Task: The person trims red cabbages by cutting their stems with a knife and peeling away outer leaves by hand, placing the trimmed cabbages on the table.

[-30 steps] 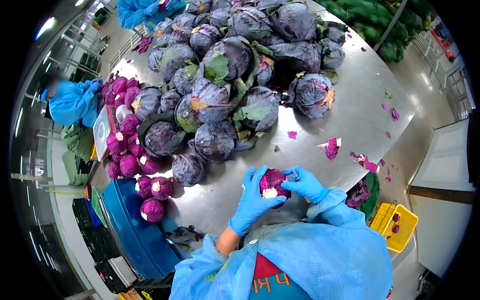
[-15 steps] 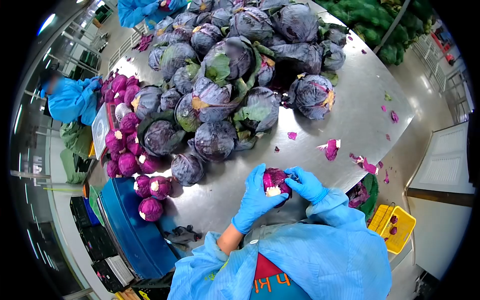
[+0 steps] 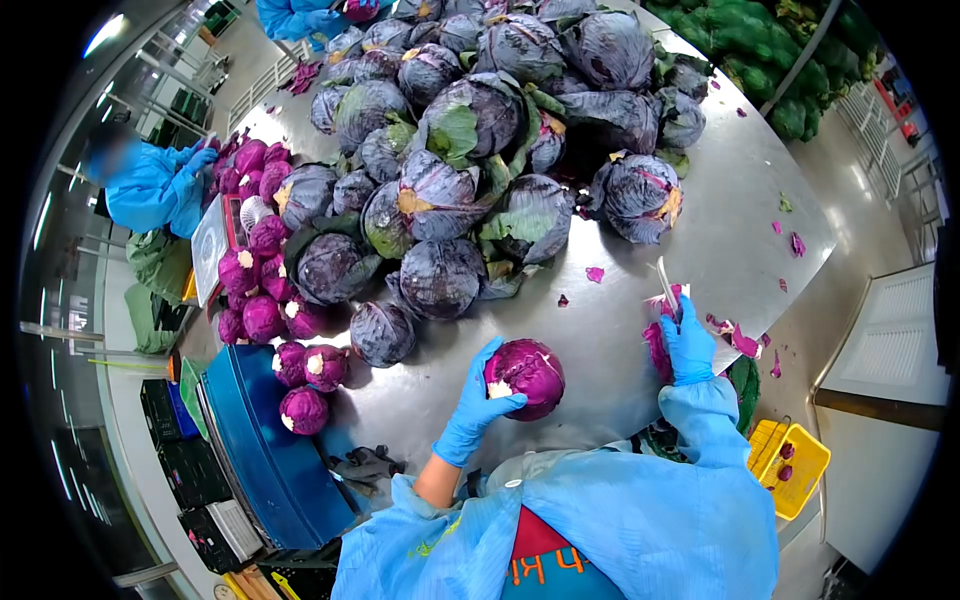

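Note:
My left hand is closed round the left side of a peeled red cabbage, its white stem end by my thumb. The cabbage is over the near part of the steel table. Off to the right, my right hand is closed on a knife whose narrow, pale blade points away from me. Purple leaf scraps lie beside that hand. Beyond my left hand sits an unpeeled dark cabbage.
Unpeeled cabbages are heaped across the far table. Peeled ones lie at left, beside a blue bin. A yellow basket stands low at right. Two people in blue work at the far left and far edge.
My right hand has left the cabbage and moved right to the leaf scraps, where it now grips a knife. My left hand keeps the cabbage, turned and shifted slightly left.

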{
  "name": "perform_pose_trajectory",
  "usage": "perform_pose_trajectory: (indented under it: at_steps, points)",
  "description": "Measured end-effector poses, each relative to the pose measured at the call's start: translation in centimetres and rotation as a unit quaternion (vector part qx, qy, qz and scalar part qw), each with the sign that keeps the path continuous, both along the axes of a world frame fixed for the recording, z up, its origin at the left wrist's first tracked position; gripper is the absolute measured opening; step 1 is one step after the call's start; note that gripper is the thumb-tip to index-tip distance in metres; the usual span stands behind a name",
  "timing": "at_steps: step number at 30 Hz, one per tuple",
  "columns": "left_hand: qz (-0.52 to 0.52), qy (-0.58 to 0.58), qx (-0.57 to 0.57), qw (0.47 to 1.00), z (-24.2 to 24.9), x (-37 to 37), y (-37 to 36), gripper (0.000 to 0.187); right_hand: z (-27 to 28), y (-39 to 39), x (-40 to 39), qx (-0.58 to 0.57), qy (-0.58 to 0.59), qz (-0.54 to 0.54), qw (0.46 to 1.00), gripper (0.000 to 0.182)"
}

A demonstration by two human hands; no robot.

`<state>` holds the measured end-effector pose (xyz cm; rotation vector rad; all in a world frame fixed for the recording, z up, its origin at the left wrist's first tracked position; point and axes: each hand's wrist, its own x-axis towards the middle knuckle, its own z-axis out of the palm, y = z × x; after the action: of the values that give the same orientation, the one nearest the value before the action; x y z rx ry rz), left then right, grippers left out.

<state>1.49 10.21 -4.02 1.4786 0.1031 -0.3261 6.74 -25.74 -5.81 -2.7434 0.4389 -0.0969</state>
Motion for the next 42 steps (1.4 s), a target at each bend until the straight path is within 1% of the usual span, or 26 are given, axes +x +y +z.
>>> perform_pose_trajectory:
  at_steps: [1,3,4,5,7,10,13,16,18,19,20,22,23,25,26,29,32,35,38,41,42]
  points:
    - [0.004,0.014,-0.013,1.000,0.0,0.1,0.0,0.105,-0.1,0.9,-0.1,0.081,0.015,0.038,0.996,0.041]
    - [0.015,0.033,-0.027,0.999,0.3,0.4,-0.2,0.106,-0.2,3.7,-0.7,0.238,0.045,0.110,0.964,0.044]
    - [0.021,0.042,-0.033,0.998,0.3,0.6,-0.4,0.106,0.3,5.9,-1.4,0.350,0.091,0.101,0.927,0.043]
    - [0.008,0.035,-0.014,0.999,0.2,0.7,-0.4,0.106,0.8,8.4,-1.9,0.456,0.136,0.093,0.875,0.043]
    - [-0.016,0.020,0.028,0.999,-0.1,0.8,-0.3,0.106,3.7,11.7,-1.7,0.535,0.275,0.015,0.798,0.043]
    - [-0.009,-0.001,0.052,0.999,0.5,0.5,-0.7,0.105,2.3,12.6,-2.3,0.579,0.221,0.062,0.782,0.038]
    - [-0.002,0.011,0.018,1.000,0.3,0.9,-0.8,0.103,1.8,11.4,-2.3,0.613,0.228,0.081,0.752,0.035]
    - [0.013,0.070,-0.042,0.997,1.0,1.5,-0.7,0.097,2.0,11.3,-2.4,0.576,0.268,0.033,0.772,0.035]
    - [0.042,0.114,-0.086,0.989,1.2,2.1,-0.5,0.091,-0.5,11.7,-3.4,0.534,0.183,0.032,0.825,0.037]
    - [0.057,0.136,-0.108,0.983,1.5,2.6,-0.4,0.087,-0.8,12.0,-3.9,0.511,0.139,0.032,0.847,0.038]
    - [0.059,0.143,-0.143,0.978,2.1,2.8,-0.4,0.079,-1.0,12.0,-4.5,0.499,0.120,0.063,0.856,0.039]
    - [0.069,0.158,-0.169,0.970,2.6,2.9,-0.3,0.078,0.4,12.8,-5.1,0.472,0.081,0.123,0.869,0.040]
    - [0.074,0.165,-0.182,0.966,2.6,2.9,-0.3,0.077,0.5,13.3,-5.0,0.471,0.104,0.113,0.869,0.040]
    - [0.076,0.168,-0.172,0.968,2.4,2.8,-0.3,0.078,0.5,14.0,-4.6,0.467,0.147,0.089,0.867,0.042]
    - [0.078,0.168,-0.168,0.968,2.2,2.7,-0.3,0.079,-1.0,13.8,-4.7,0.497,0.138,0.086,0.852,0.043]
    - [0.084,0.172,-0.160,0.968,1.3,2.4,-0.1,0.084,0.5,13.2,-4.2,0.453,0.139,0.136,0.870,0.039]
    - [0.079,0.151,-0.132,0.977,0.3,1.9,0.2,0.092,-0.1,12.0,-4.0,0.386,0.143,0.243,0.878,0.035]
    - [0.055,0.136,-0.125,0.981,0.5,2.0,0.6,0.097,-1.3,11.1,-4.2,0.449,0.114,0.226,0.857,0.032]
    - [0.009,0.106,-0.110,0.988,0.5,1.8,0.7,0.100,-0.5,9.3,-2.7,0.334,0.093,0.234,0.908,0.027]
    - [-0.060,0.072,-0.017,0.995,2.5,2.4,0.3,0.101,0.3,6.7,0.8,0.198,0.030,0.321,0.926,0.022]
    - [-0.081,0.057,0.005,0.995,3.2,2.6,0.1,0.101,0.6,5.7,2.1,0.199,0.018,0.298,0.933,0.019]
